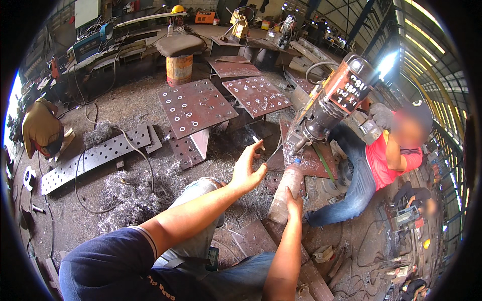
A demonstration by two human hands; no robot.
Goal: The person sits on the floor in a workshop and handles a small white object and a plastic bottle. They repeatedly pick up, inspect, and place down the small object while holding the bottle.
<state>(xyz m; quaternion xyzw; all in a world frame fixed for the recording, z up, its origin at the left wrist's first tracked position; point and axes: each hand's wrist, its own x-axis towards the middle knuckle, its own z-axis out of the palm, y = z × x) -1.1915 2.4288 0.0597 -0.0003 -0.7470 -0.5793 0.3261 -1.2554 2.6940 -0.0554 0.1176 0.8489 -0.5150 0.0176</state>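
My right hand [294, 204] is wrapped round a cloudy plastic bottle [286, 188]. The bottle tilts away from me, and its blue cap [297, 161] lies just below the tip of a large drilling machine [321, 113]. To the left, my left hand [247, 169] reaches forward with a short white stick [258, 143] between its fingertips; whether it is a cigarette or chalk I cannot tell. That hand's thumb points toward the bottle without touching it. Under the drill lies a reddish-brown steel plate [314, 163] strewn with metal shavings.
A co-worker in a pink shirt [389, 158] sits at the right, one gloved hand [381, 116] raised by the machine. Drilled plates [198, 108] stand ahead. Curly shavings [133, 193], a perforated bar [95, 159] and cables cover the left floor. Another person [40, 125] crouches far left.
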